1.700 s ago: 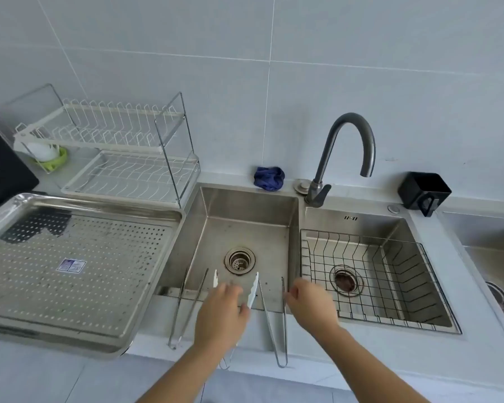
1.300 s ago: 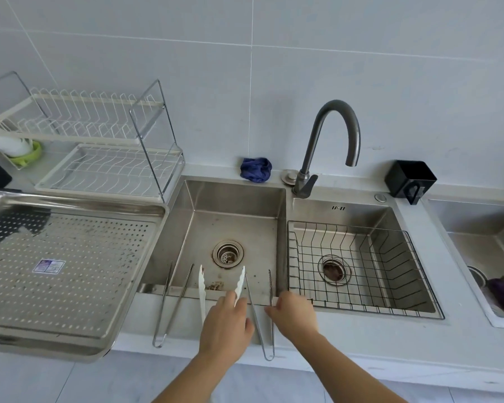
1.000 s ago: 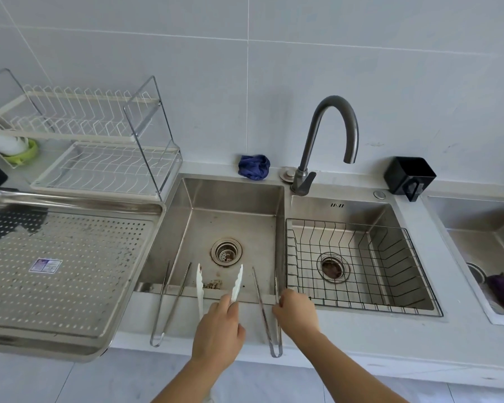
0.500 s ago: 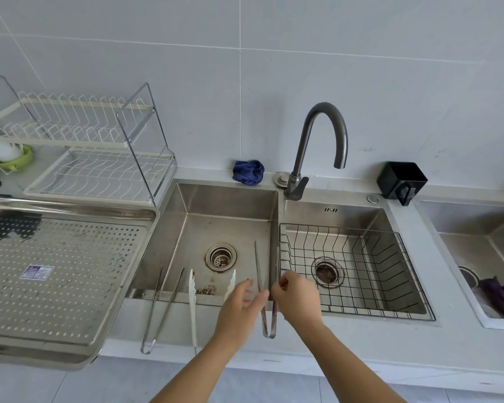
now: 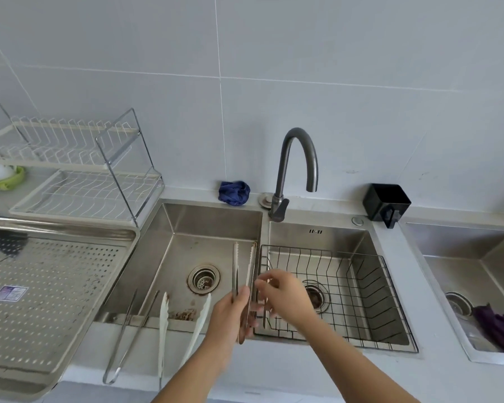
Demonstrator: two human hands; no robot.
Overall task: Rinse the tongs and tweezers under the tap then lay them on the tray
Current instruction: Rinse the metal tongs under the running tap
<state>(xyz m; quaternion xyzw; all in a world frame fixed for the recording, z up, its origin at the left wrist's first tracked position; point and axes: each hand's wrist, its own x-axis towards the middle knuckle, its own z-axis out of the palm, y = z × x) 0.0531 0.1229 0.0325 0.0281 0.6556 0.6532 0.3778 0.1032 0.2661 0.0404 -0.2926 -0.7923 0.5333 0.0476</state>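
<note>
My left hand [image 5: 230, 314] grips a pair of steel tongs [image 5: 235, 266] near their hinge end, tips pointing away over the left sink basin [image 5: 213, 225]. My right hand [image 5: 284, 296] is blurred just right of them, its fingers loosely curled, and I see nothing in it. White-tipped tongs [image 5: 200, 318] and long steel tweezers [image 5: 127, 330] lie across the sink's front edge. The perforated steel tray [image 5: 56, 289] sits on the counter at left. The grey tap [image 5: 298, 158] stands behind the divider, with no water visible.
A black wire basket [image 5: 364, 283] fills the right basin. A white dish rack [image 5: 79, 181] stands behind the tray. A blue cloth [image 5: 234, 192] and a black holder [image 5: 386, 203] sit on the back ledge. Another sink at far right holds a purple cloth [image 5: 498, 327].
The steel tongs have left the sink edge and passed into my left hand, which lifted them over the basin. My right hand has moved off them to the right.
</note>
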